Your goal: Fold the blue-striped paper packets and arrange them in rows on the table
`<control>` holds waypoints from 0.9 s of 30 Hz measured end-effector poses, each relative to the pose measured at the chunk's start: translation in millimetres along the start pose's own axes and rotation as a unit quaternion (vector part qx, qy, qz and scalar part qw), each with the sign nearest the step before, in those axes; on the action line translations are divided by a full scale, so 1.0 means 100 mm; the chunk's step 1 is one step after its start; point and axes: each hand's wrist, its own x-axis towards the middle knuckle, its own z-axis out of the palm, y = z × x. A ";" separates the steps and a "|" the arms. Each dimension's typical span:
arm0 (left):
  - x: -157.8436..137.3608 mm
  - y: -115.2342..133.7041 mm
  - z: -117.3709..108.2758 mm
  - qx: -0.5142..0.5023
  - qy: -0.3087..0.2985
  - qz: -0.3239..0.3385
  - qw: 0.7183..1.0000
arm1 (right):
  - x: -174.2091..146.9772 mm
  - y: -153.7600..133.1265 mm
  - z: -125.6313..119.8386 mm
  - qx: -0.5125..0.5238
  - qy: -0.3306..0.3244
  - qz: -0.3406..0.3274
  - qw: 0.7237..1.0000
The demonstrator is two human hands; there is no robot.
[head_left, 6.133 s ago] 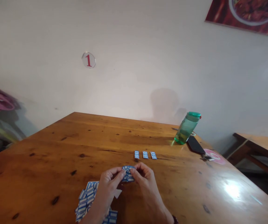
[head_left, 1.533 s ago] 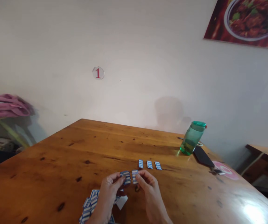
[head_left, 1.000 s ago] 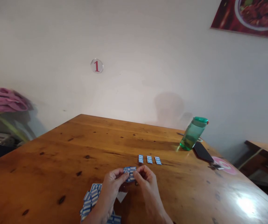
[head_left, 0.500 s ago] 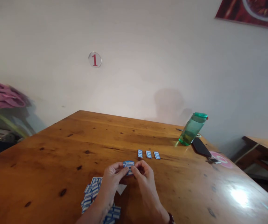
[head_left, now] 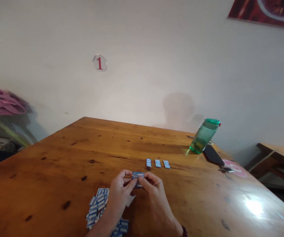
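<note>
Blue-and-white label stickers (head_left: 138, 174) are pinched between both hands above the wooden table (head_left: 58, 158); how many lie together I cannot tell. My left hand (head_left: 121, 189) is closed on their left side, thumb on top. From the right, my right hand (head_left: 154, 189) grips the other side between thumb and fingers. Under my left forearm lies a loose pile of similar labels (head_left: 99, 204), partly hidden. A small white piece of paper (head_left: 130, 200) shows between my wrists. Beyond my hands, three small label pieces (head_left: 157, 163) lie in a row.
A green water bottle (head_left: 204, 136) stands at the back right, beside a dark phone-like slab (head_left: 213, 155). Near it are a pink-and-white disc (head_left: 238, 169) and a small metal item (head_left: 226, 169). Behind the table rises a white wall (head_left: 137, 65).
Both hands have shifted slightly to the right and down with the labels, which now appear tilted flatter. The pile and the row of three have stayed in place.
</note>
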 end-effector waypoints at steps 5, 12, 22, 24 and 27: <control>0.00 0.04 -0.02 -0.059 0.015 -0.008 0.998 | 0.01 -0.03 -0.06 0.017 0.030 0.012 0.999; 0.04 0.02 -0.03 -0.010 -0.002 -0.009 1.000 | 0.02 -0.01 -0.02 -0.019 0.037 -0.012 0.999; 0.05 0.00 -0.02 0.000 0.012 -0.007 1.000 | 0.01 0.03 0.01 -0.029 0.017 -0.020 0.999; 0.05 0.01 -0.03 -0.002 0.021 -0.008 1.000 | 0.01 -0.02 0.01 -0.026 0.007 -0.011 1.000; 0.04 0.02 -0.03 0.002 0.020 -0.015 1.000 | 0.02 -0.07 0.00 -0.027 0.017 -0.005 0.999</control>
